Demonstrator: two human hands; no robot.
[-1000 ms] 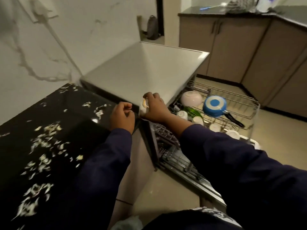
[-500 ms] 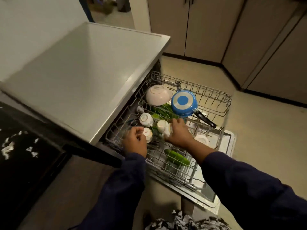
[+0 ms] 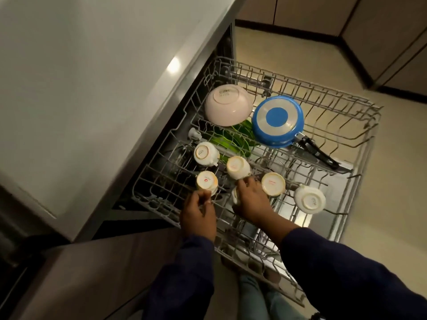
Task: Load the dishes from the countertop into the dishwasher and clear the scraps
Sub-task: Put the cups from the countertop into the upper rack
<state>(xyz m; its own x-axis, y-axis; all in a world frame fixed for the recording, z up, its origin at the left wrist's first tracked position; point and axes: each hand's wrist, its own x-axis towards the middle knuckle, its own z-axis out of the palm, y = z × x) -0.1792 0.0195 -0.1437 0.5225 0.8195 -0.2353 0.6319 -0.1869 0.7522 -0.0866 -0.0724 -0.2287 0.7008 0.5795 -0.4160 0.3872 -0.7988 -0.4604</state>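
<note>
The dishwasher's upper wire rack [image 3: 323,94] is pulled out below me. In it lie an upturned pink bowl [image 3: 227,105], a blue pan [image 3: 278,121] bottom up, green plates [image 3: 231,140] and several upturned white cups, among them one at the right [image 3: 309,200]. My left hand [image 3: 198,212] grips the near side of an upturned cup [image 3: 206,181] at the rack's left front. My right hand [image 3: 251,200] holds another white cup [image 3: 234,195], mostly hidden under the palm, just below a standing cup [image 3: 238,167].
The dishwasher's steel top [image 3: 92,88] fills the left of the view. The pan's black handle [image 3: 316,153] points right across the rack. Beige floor [image 3: 392,169] and cabinet doors [image 3: 381,31] lie beyond, and a lower rack [image 3: 261,236] shows beneath.
Both hands went from the counter edge down into the upper rack, each carrying a cup. My view has dropped closer over the rack, and the scrap-strewn counter is out of sight.
</note>
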